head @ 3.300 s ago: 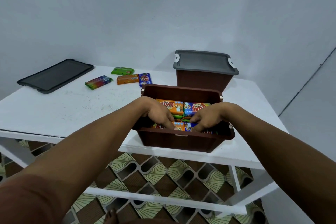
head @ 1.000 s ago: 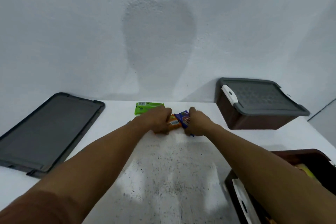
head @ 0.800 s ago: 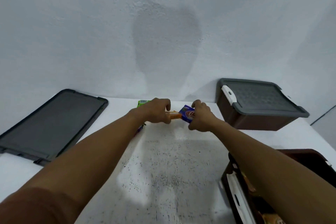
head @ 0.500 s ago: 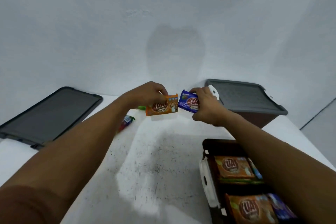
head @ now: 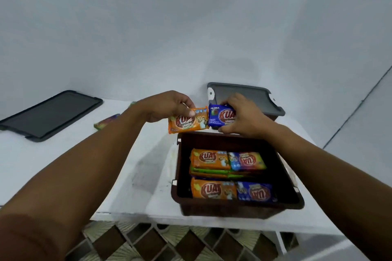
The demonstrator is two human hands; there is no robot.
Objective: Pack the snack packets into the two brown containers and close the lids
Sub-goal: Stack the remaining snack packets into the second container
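Head cam: white table (head: pixel 31 154), pale wall (head: pixel 191 27); L hand (head: pixel 167 106) pinches orange pkt (head: pixel 186 124), R hand (head: pixel 244 116) blue pkt (head: pixel 220 116).

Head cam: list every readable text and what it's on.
"KUAT": orange packet in left hand.
"FLORA", "KUA" (rest covered): blue packet in right hand.
"KUAT": far orange pack and near orange pack in box.
"KUAT", upside down: far blue pack, near blue pack.
Fine print and the table packet: too blurred.
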